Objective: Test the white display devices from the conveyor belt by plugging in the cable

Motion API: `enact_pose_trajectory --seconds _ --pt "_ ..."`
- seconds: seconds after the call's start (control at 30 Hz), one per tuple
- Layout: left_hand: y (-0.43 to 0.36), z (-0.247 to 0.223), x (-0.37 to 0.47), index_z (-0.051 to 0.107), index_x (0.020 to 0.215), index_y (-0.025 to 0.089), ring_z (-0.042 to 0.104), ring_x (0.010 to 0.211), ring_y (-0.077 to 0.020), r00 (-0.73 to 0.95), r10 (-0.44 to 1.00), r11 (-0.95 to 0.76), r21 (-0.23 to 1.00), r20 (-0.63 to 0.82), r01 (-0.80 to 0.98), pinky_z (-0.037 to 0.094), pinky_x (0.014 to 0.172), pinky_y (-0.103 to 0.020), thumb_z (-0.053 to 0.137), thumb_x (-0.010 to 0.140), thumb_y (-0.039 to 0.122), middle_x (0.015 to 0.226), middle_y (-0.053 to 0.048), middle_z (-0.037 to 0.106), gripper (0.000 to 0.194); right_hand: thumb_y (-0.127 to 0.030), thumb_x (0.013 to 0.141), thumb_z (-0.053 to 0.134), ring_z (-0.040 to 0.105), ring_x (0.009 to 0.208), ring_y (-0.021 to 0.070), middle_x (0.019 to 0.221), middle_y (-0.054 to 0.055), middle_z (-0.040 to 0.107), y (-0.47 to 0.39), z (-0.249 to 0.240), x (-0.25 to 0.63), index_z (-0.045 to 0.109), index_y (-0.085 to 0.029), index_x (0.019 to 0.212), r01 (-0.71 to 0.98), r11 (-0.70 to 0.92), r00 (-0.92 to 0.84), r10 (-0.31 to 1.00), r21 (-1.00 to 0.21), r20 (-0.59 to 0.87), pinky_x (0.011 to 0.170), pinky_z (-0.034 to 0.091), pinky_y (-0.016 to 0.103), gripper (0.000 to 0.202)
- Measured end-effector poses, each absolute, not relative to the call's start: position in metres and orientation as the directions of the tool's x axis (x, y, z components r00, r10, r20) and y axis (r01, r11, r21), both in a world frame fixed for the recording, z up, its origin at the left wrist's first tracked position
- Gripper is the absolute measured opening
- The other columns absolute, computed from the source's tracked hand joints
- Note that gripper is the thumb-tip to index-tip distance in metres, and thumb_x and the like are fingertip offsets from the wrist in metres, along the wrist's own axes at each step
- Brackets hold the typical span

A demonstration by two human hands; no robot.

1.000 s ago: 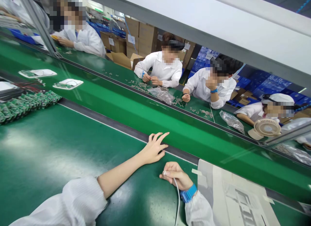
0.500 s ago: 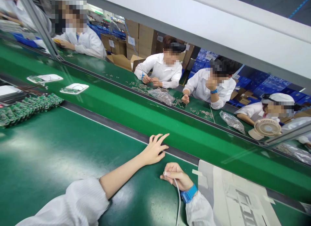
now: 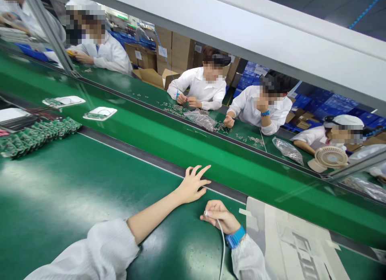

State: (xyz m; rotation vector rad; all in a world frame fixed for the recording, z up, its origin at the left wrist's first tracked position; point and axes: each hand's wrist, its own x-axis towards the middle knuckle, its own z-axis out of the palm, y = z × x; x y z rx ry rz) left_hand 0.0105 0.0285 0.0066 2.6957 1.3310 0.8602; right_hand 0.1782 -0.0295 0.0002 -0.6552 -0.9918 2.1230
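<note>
My left hand (image 3: 193, 185) rests on the dark rail (image 3: 138, 153) between the green table and the green conveyor belt (image 3: 169, 141). Its fingers are spread apart and hold nothing. Just nearer to me, my right hand (image 3: 221, 217) pinches the end of a white cable (image 3: 223, 248) between thumb and fingertips. A small pale tip shows at the pinch, too small to make out. From there the cable runs down past the frame's bottom edge. Around my right wrist is a blue band (image 3: 235, 237).
Circuit boards (image 3: 42, 135) stand in a row at left. Two white trays (image 3: 100, 113) with boards ride the belt. A taped sheet (image 3: 289, 240) lies at right. Across the belt, co-workers sit by small parts, plastic bags (image 3: 200, 120) and a fan (image 3: 331, 157).
The two white trays have moved to the right along the belt. Both my hands stay nearly in place, the left still spread and the right still pinching the cable.
</note>
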Motion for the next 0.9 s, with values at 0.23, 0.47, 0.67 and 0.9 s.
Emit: enact_pose_trajectory --seconds 0.23,0.47,0.67,0.9 --pt "0.0281 0.0082 0.0107 0.061 0.102 0.028 0.025 0.119 -0.032 0.485 0.746 -0.632 0.256 0.456 0.731 0.022 0.091 -0.05 0.052 0.073 0.022 0.143 -0.002 0.021 0.031 -0.017 0.064 0.073 0.039 0.037 0.0035 0.04 -0.007 0.051 -0.03 0.0019 0.178 0.063 -0.011 0.069 -0.381 -0.471 -0.626 0.765 -0.796 -0.152 0.084 0.042 0.038 0.012" --pt "0.0281 0.0082 0.0114 0.063 0.097 0.024 0.024 0.119 -0.0331 0.432 0.763 -0.596 0.266 0.481 0.757 0.021 0.091 -0.051 0.055 0.07 0.025 0.143 -0.004 0.021 0.028 -0.019 0.064 0.073 0.038 0.037 0.0033 0.04 -0.007 0.051 -0.0304 0.0016 0.1766 0.063 -0.011 0.068 -0.38 -0.45 -0.628 0.767 -0.808 -0.132 0.084 0.042 0.038 0.013" --pt "0.0275 0.0083 0.0105 0.058 0.107 0.026 0.024 0.118 -0.0331 0.464 0.747 -0.619 0.243 0.477 0.747 0.022 0.09 -0.051 0.052 0.073 0.022 0.143 -0.005 0.018 0.035 -0.017 0.065 0.072 0.038 0.036 0.0032 0.039 -0.008 0.05 -0.0307 -0.0001 0.1768 0.063 -0.012 0.069 -0.367 -0.456 -0.627 0.765 -0.811 -0.147 0.084 0.042 0.037 0.011" --pt "0.0263 0.0089 0.0101 0.06 0.105 0.028 0.026 0.118 -0.0316 0.474 0.735 -0.632 0.236 0.485 0.738 0.023 0.09 -0.05 0.048 0.076 0.02 0.143 -0.003 0.02 0.033 -0.018 0.065 0.073 0.037 0.036 0.003 0.038 -0.007 0.05 -0.0315 -0.0025 0.1761 0.062 -0.012 0.068 -0.371 -0.455 -0.611 0.776 -0.81 -0.156 0.083 0.042 0.037 0.013"
